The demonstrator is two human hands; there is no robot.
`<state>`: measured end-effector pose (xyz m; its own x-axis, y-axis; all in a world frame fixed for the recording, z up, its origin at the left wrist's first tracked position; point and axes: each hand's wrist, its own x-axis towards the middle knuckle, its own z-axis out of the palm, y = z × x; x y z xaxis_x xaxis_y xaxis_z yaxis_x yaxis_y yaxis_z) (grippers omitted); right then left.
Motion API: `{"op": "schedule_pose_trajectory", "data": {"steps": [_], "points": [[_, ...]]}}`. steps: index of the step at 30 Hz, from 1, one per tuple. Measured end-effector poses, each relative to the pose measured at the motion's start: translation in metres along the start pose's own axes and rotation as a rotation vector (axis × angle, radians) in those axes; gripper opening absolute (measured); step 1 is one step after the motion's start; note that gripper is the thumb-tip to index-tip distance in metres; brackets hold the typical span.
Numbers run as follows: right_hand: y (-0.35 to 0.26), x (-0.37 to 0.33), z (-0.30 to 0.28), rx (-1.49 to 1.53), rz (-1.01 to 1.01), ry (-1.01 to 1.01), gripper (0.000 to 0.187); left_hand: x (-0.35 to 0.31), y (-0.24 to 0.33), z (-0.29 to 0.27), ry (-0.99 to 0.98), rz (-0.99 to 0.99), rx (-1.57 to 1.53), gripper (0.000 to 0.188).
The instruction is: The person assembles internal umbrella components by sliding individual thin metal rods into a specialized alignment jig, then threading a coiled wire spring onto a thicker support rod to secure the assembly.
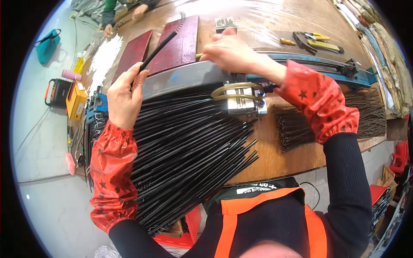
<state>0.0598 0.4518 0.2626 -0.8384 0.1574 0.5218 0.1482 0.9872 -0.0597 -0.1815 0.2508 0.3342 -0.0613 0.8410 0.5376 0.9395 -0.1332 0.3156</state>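
My left hand [124, 96] is closed round a slim black tube [160, 49], which slants up to the right over the dark red boards [178, 43]. A thin coiled wire [182, 22] shows just beyond the tube's upper end; whether they touch, I cannot tell. My right hand [230, 52] is raised above the grey metal beam [185, 79], with its fingers curled together. Whatever is in them is hidden. Below both hands lies a broad pile of long black tubes [185, 142]. A metal block with yellowish hoses [241, 101] is beside the pile.
Brown coiled wires [297, 127] lie in a bundle at the right. Pliers [305, 43] and a cutter knife [325, 46] rest farther back, beyond a blue rail [301, 62]. Another person's hand [108, 30] is at the far left, near white strips [105, 60]. A red stool [400, 157] stands right.
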Motion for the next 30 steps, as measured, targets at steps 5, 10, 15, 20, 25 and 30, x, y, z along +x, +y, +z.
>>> {"op": "schedule_pose_trajectory", "data": {"steps": [5, 10, 15, 20, 25, 30], "points": [[0.044, -0.093, -0.045, -0.317, 0.158, 0.115, 0.004, -0.012, -0.029, -0.008, -0.06, -0.012, 0.15, 0.025], [0.081, -0.23, -0.122, -0.52, 0.441, 0.104, 0.007, 0.007, 0.0, 0.043, -0.298, 0.05, 0.224, 0.022], [0.101, -0.274, -0.138, -0.436, 0.534, 0.105, 0.012, 0.041, 0.037, 0.128, -0.214, 0.312, 0.051, 0.02], [0.113, -0.282, -0.122, -0.349, 0.515, 0.213, 0.011, 0.04, 0.027, 0.143, -0.245, 0.21, 0.027, 0.028], [0.116, -0.291, -0.116, -0.35, 0.537, 0.209, 0.013, 0.036, 0.032, 0.152, -0.222, 0.204, 0.008, 0.025], [0.098, -0.271, -0.126, -0.373, 0.537, 0.183, 0.014, 0.034, 0.025, 0.15, -0.179, 0.193, -0.031, 0.022]]}}
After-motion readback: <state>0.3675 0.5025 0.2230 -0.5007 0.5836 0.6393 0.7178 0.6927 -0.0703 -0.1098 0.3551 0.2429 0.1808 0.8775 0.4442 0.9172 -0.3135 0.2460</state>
